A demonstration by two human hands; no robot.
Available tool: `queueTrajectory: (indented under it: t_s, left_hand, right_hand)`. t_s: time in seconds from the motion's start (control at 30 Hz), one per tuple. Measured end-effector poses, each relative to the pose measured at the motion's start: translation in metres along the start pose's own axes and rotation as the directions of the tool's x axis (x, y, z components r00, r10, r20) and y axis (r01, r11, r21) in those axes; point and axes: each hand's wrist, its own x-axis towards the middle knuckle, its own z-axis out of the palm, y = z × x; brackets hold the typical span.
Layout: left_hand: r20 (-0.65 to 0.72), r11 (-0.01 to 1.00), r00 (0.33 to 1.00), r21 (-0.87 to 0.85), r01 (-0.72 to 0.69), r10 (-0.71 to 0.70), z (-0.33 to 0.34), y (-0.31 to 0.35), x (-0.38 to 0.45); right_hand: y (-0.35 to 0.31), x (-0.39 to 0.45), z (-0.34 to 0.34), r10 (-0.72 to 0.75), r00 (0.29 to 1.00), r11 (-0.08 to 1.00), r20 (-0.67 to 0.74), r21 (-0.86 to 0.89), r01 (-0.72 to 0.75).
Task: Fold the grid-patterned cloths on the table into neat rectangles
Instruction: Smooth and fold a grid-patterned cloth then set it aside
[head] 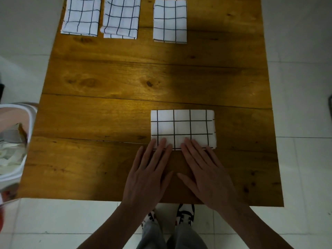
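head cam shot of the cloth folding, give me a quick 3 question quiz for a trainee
1. How many folded cloths lie along the far edge of the table?
2. True or false: both hands are lifted clear of the near cloth.
3. Which stands apart from the others in the far row? A) left cloth B) middle cloth C) right cloth

Key
1. Three.
2. False: the fingertips of the left hand and the right hand rest flat on its near edge.
3. C; the left and middle cloths lie close together.
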Motion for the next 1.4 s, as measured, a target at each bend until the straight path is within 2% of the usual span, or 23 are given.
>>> queueTrajectory:
  t_s: [0.27, 0.57, 0.83, 0.97, 1.1, 1.17, 1.3, 1.4]
  left_hand:
    - [0.036, 1.0, 0.999, 0.016, -0.019, 0.019, -0.004, -0.008, -0.002]
    - [0.002, 0.999, 1.0, 0.041, -0.009, 0.008, -0.002, -0.013, -0.005]
    - [-0.082, 1.0, 0.996, 0.001, -0.028, 0.028, -0.011, -0.024, -0.01]
    - [-0.165, 0.999, 0.986, -0.04, 0.01, -0.017, -0.022, -0.014, 0.012]
    - [-0.197, 0.992, 0.98, -0.123, 0.016, -0.04, -0.035, 0.0, 0.047]
    - [-0.211, 0.993, 0.975, -0.113, 0.038, -0.062, -0.039, 0.002, 0.062]
    - [-0.181, 0.998, 0.981, -0.027, 0.06, -0.064, -0.034, 0.001, 0.078]
    - [-0.142, 0.998, 0.988, 0.023, 0.064, -0.06, -0.021, -0.002, 0.081]
  right_hand:
    - [0.029, -0.023, -0.003, 0.163, 0.987, 0.987, -0.001, -0.005, -0.163]
    - [0.029, -0.024, -0.002, 0.192, 0.981, 0.981, -0.012, -0.024, -0.192]
    - [0.027, -0.022, -0.005, 0.203, 0.978, 0.979, -0.039, 0.012, -0.202]
    - [0.026, -0.015, -0.014, 0.219, 0.975, 0.976, -0.045, 0.014, -0.219]
    - [0.022, -0.003, -0.027, 0.241, 0.96, 0.97, -0.142, 0.004, -0.243]
    - [0.016, 0.009, -0.032, 0.194, 0.962, 0.981, -0.193, 0.022, -0.193]
    - [0.003, 0.04, -0.032, 0.042, 0.982, 0.998, -0.182, -0.037, -0.05]
    - [-0.003, 0.067, -0.029, 0.038, 0.985, 0.999, -0.169, -0.022, -0.042]
